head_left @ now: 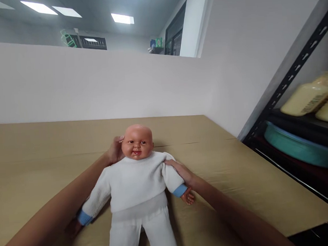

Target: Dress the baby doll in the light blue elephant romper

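Doll (137, 185) lies on back on brown table (239, 162), near me. My left hand (114, 150) cups head (137, 141), fingers curled round it; right hand (181, 172) on sleeve (170, 177), fingers flat, not gripping. Steadying step, I judge; lift needs head support.

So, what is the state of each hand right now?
Left hand: open, cupped against the head of the bald plastic baby doll in white fleece clothes.
Right hand: on the doll's upper sleeve; grip cannot be told.
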Demonstrator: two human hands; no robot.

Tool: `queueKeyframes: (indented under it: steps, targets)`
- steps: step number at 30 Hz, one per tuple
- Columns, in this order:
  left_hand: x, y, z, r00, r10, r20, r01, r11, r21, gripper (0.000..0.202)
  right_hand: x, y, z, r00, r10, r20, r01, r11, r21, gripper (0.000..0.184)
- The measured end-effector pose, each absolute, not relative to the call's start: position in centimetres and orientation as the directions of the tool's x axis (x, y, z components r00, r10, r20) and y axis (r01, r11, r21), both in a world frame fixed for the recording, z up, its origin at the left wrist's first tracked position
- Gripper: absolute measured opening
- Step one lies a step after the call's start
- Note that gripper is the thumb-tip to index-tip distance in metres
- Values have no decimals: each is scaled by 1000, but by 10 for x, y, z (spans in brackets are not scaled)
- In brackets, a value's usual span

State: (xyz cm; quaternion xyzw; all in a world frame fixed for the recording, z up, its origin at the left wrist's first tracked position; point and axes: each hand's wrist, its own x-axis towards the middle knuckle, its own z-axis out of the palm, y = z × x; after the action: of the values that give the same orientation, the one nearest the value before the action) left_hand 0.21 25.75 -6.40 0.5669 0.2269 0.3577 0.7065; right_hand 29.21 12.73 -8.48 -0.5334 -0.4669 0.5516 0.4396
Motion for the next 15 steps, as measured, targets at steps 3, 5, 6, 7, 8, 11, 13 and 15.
queueKeyframes:
  steps: [3,5,6,7,8,11,13,15]
  targets:
    - [-2,268,-67,662,749,36,-190,121,974,80,296,136,-94,-72,974,-213,-1,-213,-977,44]
    - [-4,273,-70,672,740,-3,-147,137,980,75,298,136,-95,-81,972,-222,5,-222,-975,45]
    - [-3,275,-71,677,736,-16,-131,142,981,75,298,135,-94,-85,970,-230,10,-230,-973,45]
    - [-3,277,-72,681,732,-22,-122,143,982,76,298,134,-94,-90,967,-239,16,-238,-971,46]
    - [-1,279,-72,685,728,-20,-120,141,983,77,298,133,-93,-95,965,-246,23,-245,-969,47]
    - [3,287,-72,689,725,6,-136,122,983,84,297,130,-91,-109,973,-202,79,-195,-978,50]
    - [6,294,-73,689,724,14,-140,114,983,86,297,129,-91,-96,990,-102,160,-86,-983,50]
    - [8,304,-76,694,720,12,-137,115,984,85,299,128,-92,-73,997,4,272,24,-962,51]
